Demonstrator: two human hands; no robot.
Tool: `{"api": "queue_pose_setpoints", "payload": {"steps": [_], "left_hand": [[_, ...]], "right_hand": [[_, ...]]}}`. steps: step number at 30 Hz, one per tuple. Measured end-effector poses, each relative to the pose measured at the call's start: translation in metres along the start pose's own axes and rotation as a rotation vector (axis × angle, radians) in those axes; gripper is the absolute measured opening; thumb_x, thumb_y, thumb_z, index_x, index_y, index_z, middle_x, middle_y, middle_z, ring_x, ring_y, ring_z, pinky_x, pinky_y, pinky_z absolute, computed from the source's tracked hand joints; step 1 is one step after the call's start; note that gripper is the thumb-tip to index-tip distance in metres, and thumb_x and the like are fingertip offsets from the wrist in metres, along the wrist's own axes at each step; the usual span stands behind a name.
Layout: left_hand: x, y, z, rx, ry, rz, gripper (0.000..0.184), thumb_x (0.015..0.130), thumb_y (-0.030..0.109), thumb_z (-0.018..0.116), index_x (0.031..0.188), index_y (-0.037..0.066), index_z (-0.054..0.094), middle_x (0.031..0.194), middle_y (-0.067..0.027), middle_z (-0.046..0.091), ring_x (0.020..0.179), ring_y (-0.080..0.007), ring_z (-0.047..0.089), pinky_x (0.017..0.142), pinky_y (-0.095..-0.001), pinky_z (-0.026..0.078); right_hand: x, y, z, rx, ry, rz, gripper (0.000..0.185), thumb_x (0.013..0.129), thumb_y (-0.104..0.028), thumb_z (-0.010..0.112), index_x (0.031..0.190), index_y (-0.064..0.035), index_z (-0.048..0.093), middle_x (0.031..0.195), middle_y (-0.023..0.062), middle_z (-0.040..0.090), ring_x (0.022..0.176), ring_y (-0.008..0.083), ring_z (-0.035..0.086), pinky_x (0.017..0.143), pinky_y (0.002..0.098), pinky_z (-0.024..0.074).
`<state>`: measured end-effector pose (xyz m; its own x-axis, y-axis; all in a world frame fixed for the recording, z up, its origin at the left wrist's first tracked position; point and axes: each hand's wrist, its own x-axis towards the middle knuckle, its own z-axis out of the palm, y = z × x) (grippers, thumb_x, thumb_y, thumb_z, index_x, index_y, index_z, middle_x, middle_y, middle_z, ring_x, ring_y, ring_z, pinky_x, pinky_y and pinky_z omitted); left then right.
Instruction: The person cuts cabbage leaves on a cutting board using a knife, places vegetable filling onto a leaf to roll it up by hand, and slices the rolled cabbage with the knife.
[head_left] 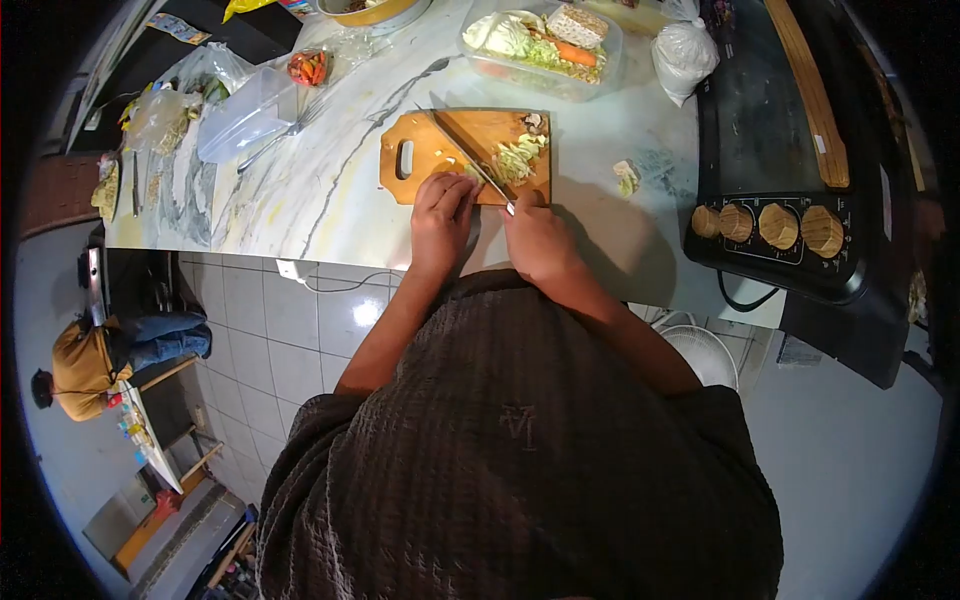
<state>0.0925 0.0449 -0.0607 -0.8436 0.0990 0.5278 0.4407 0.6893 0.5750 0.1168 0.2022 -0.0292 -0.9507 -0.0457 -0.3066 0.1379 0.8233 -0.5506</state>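
Observation:
My right hand is closed round the handle of a kitchen knife, whose blade slants up and left across a wooden cutting board. Left of the blade, my left hand has its fingers curled and pressed together at the board's near edge. Whatever lies under those fingertips is mostly hidden; a bit of pale green shows beside them. Shredded cabbage is heaped on the board right of the blade, with a small brownish piece at the top right corner.
Behind the board sits a clear plastic container with cabbage, a carrot and a pale block. A stove with wooden knobs stands right. Left are an empty clear tub, red chilies and plastic bags. Another person is far left.

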Motion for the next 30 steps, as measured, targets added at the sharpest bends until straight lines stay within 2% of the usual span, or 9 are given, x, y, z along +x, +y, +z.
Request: {"api": "queue_pose_setpoints", "payload": {"steps": [6,8,12,15,18,20,30], "left_hand": [[0.002,0.003,-0.004,-0.011,-0.049,0.032,0.017,0.081,0.000,0.073,0.097,0.001,0.070,0.100,-0.0141,0.068,0.099,-0.0336,0.064,0.088,-0.0421,0.051],[0.003,0.005,-0.004,-0.008,-0.050,0.029,0.016,0.081,-0.001,0.072,0.096,0.001,0.070,0.099,-0.0141,0.067,0.098,-0.0334,0.064,0.086,-0.0417,0.051],[0.003,0.012,-0.005,0.004,-0.047,-0.055,0.014,0.080,-0.003,0.071,0.094,0.000,0.071,0.095,-0.0132,0.066,0.093,-0.0325,0.063,0.081,-0.0402,0.051],[0.002,0.003,-0.002,-0.024,-0.062,-0.014,0.015,0.080,-0.002,0.071,0.095,0.001,0.071,0.092,-0.0115,0.062,0.091,-0.0319,0.061,0.079,-0.0407,0.050],[0.001,0.001,0.000,-0.022,-0.035,-0.004,0.014,0.080,-0.002,0.071,0.094,0.001,0.070,0.092,-0.0112,0.062,0.090,-0.0317,0.061,0.078,-0.0411,0.050],[0.003,0.001,0.000,-0.031,-0.034,-0.001,0.014,0.080,-0.003,0.071,0.094,0.000,0.070,0.091,-0.0114,0.062,0.089,-0.0318,0.061,0.078,-0.0409,0.050],[0.003,0.001,0.000,-0.052,-0.012,0.025,0.013,0.080,-0.002,0.073,0.093,0.001,0.070,0.090,-0.0114,0.063,0.090,-0.0310,0.062,0.079,-0.0409,0.050]], "right_hand": [[-0.008,0.002,-0.011,-0.024,-0.014,0.011,0.037,0.100,-0.030,0.051,0.104,0.0060,0.046,0.082,0.0308,0.066,0.081,0.0500,0.066,0.073,0.0567,0.0525],[-0.008,0.003,-0.012,-0.084,0.006,-0.032,0.042,0.102,-0.031,0.048,0.109,0.0098,0.048,0.080,0.0266,0.068,0.079,0.0437,0.069,0.069,0.0505,0.0555],[-0.005,0.003,-0.007,-0.073,0.032,-0.032,0.050,0.102,-0.033,0.048,0.115,0.0153,0.046,0.079,0.0279,0.068,0.076,0.0433,0.069,0.068,0.0504,0.0557],[-0.006,-0.001,-0.009,-0.062,0.024,-0.051,0.057,0.101,-0.034,0.049,0.119,0.0198,0.042,0.079,0.0289,0.067,0.076,0.0433,0.070,0.068,0.0504,0.0559],[-0.007,-0.001,-0.006,-0.060,0.014,-0.062,0.054,0.101,-0.034,0.049,0.116,0.0183,0.044,0.080,0.0285,0.067,0.077,0.0434,0.070,0.068,0.0507,0.0558],[-0.006,0.003,0.000,0.025,0.085,-0.093,0.037,0.099,-0.034,0.053,0.099,0.0032,0.049,0.075,0.0296,0.065,0.075,0.0491,0.066,0.067,0.0563,0.0526],[-0.007,-0.002,-0.002,-0.015,0.032,-0.065,0.036,0.099,-0.031,0.053,0.099,0.0043,0.048,0.077,0.0282,0.067,0.076,0.0475,0.067,0.069,0.0544,0.0544]]}}
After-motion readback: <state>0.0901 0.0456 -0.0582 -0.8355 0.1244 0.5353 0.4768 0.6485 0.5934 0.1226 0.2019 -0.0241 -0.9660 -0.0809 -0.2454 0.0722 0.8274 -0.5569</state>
